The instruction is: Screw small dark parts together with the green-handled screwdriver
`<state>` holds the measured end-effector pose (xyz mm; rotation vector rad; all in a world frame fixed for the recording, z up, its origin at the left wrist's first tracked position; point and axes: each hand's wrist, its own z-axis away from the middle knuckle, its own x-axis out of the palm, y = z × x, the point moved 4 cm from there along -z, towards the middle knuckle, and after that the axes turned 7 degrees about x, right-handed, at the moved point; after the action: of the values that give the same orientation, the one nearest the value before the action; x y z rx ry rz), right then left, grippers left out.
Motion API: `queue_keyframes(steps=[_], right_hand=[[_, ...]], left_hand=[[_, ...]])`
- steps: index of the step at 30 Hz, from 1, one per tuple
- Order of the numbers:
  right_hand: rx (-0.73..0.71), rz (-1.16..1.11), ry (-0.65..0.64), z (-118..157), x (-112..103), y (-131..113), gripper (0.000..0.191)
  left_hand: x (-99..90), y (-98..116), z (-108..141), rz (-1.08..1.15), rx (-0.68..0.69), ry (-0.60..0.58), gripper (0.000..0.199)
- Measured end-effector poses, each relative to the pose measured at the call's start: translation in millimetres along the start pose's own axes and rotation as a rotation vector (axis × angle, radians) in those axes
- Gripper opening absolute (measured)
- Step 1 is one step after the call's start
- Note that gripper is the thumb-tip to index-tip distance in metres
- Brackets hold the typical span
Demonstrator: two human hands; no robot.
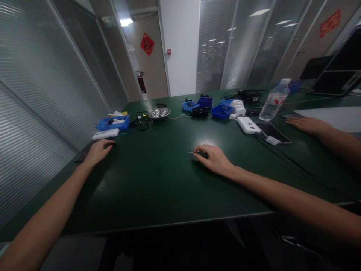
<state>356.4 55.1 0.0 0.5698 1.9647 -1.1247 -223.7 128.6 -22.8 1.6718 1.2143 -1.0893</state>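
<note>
My right hand (213, 158) rests on the green table (152, 180) near its middle, with the fingers closed round a small screwdriver (202, 154). Its black handle lies in my grip and its thin metal shaft points left. Over at the left side of the table is my left hand (99, 152), thumb and fingers curled together. A small dark bit shows at its fingertips, too little to name. Just behind that hand lies a white power bank (106, 134), and a dark flat object (81, 156) is partly hidden beside the wrist.
Beyond my left hand are a blue tray (113, 123), black cables (141, 121) and a metal bowl (159, 113). Several blue bins (221, 111) stand at the back. Rightward are another power bank (248, 125), a phone (273, 132), a water bottle (275, 101) and another person's hand (308, 125).
</note>
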Motion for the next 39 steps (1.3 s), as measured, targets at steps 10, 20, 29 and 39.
queue_keyframes(steps=[10, 20, 29, 39], right_hand=[[0.003, -0.007, 0.001, 0.9, -2.5, -3.4, 0.019], [0.009, 0.013, 0.001, -0.4, 0.0, -0.2, 0.019], [0.000, -0.002, 0.007, 1.1, -1.5, -2.7, 0.020], [0.002, 0.004, -0.014, 0.8, -1.5, -1.8, 0.020]], left_hand=[[-2.2, 3.3, -1.9, -0.075, 0.002, 0.055, 0.041], [0.5, 3.2, -3.3, -0.083, 0.012, 0.015, 0.040], [-2.9, 1.0, -2.3, -0.062, 0.006, 0.030, 0.040], [-8.7, 5.6, -1.2, -0.026, -0.022, 0.046, 0.035]])
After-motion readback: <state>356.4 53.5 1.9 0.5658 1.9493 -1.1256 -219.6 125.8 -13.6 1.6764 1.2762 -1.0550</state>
